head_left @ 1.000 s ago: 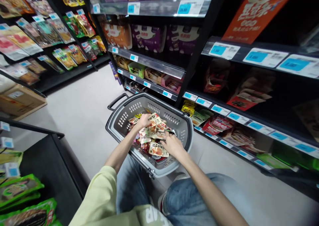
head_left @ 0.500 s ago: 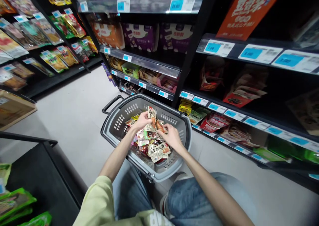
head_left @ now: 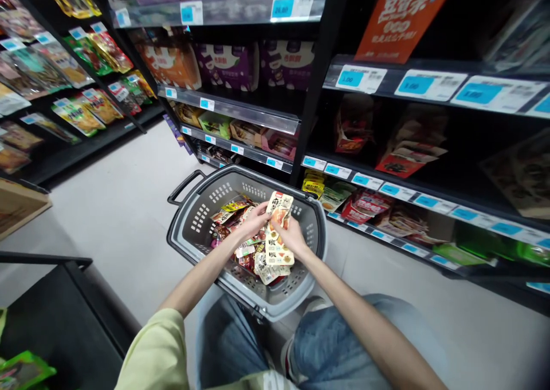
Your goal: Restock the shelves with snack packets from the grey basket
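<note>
Over the grey shopping basket point(head_left: 201, 218), cream-coloured snack packets point(head_left: 280, 253) with red tops and dark print are held up in both hands. My left hand point(head_left: 256, 219) pinches them at their left edge. My right hand point(head_left: 292, 235) grips them from the right, its thumb across the front. How many packets are in the bunch I cannot tell. Beneath my hands lies a pile of small snack packets point(head_left: 223, 229) in red, yellow and cream. The basket stands on the floor in front of my knees, its black handle point(head_left: 185, 186) folded out to the left.
Ahead, black shelves with price tags point(head_left: 361, 78) carry purple boxes point(head_left: 227, 63) and red packets point(head_left: 367, 205). More bagged snacks point(head_left: 81, 115) hang at the far left. A cardboard box point(head_left: 21, 207) and a dark low stand point(head_left: 55, 321) are at my left.
The cream packets have been brought together upright, more of their fronts showing. My right hand has come closer to my left. The view has shifted slightly to the right.
</note>
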Available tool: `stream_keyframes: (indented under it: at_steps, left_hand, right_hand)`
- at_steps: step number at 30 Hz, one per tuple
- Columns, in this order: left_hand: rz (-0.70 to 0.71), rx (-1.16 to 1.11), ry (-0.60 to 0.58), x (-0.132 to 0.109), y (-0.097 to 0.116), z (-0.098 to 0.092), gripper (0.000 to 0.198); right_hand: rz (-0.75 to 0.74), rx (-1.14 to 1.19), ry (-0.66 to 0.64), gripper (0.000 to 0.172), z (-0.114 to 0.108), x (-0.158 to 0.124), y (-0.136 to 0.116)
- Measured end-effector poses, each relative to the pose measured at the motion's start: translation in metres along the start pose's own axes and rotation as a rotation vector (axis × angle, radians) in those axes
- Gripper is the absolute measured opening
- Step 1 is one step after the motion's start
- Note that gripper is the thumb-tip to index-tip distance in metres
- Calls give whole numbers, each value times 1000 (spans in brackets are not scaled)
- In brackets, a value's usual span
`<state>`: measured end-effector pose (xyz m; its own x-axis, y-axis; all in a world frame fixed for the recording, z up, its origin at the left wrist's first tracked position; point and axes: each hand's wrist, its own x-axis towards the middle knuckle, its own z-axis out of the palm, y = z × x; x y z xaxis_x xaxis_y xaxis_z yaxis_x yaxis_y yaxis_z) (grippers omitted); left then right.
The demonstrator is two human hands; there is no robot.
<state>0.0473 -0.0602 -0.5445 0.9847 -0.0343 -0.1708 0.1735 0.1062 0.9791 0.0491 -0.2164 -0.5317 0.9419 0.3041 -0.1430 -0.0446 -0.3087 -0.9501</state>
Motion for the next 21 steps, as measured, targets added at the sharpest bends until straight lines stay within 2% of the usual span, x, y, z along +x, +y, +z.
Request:
stream_keyframes:
  at_steps: [2,4,6,8,10,12,15,17,21]
  left_hand:
    - [-62,-91,-8,-1,10,0,62]
    - [-135,-168,-17,-2,18,0,58]
    - [-205,-188,-86,-5,21,1,59]
    - [-270,-131,-199,-10,20,3,72]
    - [-310,-19,-295,-14,18,4,80]
    - [-305,96,-368,-17,15,2,79]
    - [-209,256,-409,-16,9,-3,69]
    - [-97,408,-362,-9,2,-8,64]
    - [77,957,-147,8,-20,-23,56]
  right_hand:
    - [-36,139,142,43,-7,2,-10]
    - [-119,284,350,51,-16,-1,-26]
    - [-201,362,532,57,-22,-7,-43]
    - [-230,380,628,59,-24,-15,-55]
    - [-215,333,625,58,-20,-22,-59]
    - [-192,252,551,60,-14,-25,-57]
    - [-169,227,455,61,-8,-21,-52]
    - [-157,312,442,58,-8,-16,-51]
    - [-135,513,403,56,-30,-7,-58]
